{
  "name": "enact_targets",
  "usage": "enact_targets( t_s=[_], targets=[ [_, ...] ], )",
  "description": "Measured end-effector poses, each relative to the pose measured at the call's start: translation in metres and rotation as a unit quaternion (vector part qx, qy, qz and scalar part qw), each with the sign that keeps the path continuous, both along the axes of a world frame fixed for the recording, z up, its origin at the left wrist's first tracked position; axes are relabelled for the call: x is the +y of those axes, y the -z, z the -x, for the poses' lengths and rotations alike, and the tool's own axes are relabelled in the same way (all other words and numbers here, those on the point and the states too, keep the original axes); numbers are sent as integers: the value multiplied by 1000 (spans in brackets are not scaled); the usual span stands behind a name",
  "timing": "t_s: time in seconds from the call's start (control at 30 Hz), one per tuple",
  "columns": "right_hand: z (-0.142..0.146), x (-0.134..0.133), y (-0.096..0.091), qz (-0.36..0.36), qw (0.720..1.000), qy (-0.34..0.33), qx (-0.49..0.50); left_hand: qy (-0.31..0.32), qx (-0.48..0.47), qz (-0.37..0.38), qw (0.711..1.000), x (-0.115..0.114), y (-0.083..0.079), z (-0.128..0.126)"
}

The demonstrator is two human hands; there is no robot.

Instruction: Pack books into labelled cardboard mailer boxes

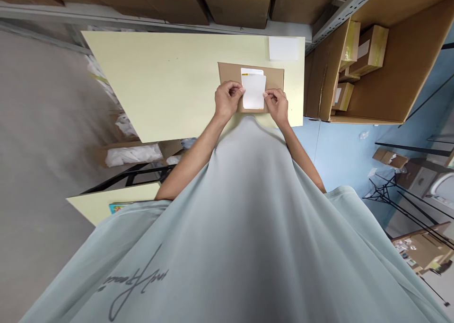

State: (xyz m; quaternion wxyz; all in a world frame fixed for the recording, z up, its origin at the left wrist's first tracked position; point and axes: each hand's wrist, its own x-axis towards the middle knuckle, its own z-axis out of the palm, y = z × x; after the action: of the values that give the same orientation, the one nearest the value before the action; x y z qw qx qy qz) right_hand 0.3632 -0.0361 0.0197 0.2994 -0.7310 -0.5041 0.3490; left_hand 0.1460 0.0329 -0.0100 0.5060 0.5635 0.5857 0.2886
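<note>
Between my two hands is a white sticker label (254,92), pinched at its left and right edges. Under it lies a flat piece of brown cardboard (275,77), perhaps a box or mailer. Another white label edge (252,71) with a small yellow strip shows just behind the held one. My left hand (228,97) is closed, thumb and finger on the label's left edge. At the opposite edge, my right hand (277,104) pinches too. Whether the held label touches the cardboard, I cannot tell.
The cardboard rests on a pale yellow table (170,86). A white sheet (283,48) lies at its back right corner. To the right stands a large open carton (400,86) with several taped boxes inside. Cartons (234,6) line a metal shelf behind the table.
</note>
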Motion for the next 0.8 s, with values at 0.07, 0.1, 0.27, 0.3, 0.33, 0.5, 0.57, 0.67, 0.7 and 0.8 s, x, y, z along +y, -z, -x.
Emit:
enact_targets(
  t_s=[0.07,0.1,0.27,0.3,0.33,0.5,0.57,0.67,0.7,0.8],
  targets=[
    [-1,-1,2,-1,1000,-6,-5,-2,2,-1,1000,0,-1,0],
    [-1,-1,3,-1,1000,-8,-6,-3,3,-3,1000,0,-1,0],
    [-2,-1,4,7,1000,-12,-11,5,14,-15,1000,-2,-4,0],
    [-2,-1,3,11,1000,-11,-13,5,17,-17,1000,-3,-4,0],
    [-1,-1,2,14,1000,-11,-17,4,19,-19,1000,-3,-4,0],
    [2,3,-6,24,999,-1,-34,0,31,-18,999,-3,-11,-5],
    [4,5,-9,32,999,6,-38,-1,45,-15,999,-3,-17,-7],
    [7,10,-11,45,998,12,-45,4,70,-9,998,-3,-26,-11],
    [7,12,-12,48,998,14,-46,10,80,-8,997,-3,-28,-12],
    [8,15,-17,58,997,9,-51,35,114,-1,993,-3,-37,-13]
  ],
)
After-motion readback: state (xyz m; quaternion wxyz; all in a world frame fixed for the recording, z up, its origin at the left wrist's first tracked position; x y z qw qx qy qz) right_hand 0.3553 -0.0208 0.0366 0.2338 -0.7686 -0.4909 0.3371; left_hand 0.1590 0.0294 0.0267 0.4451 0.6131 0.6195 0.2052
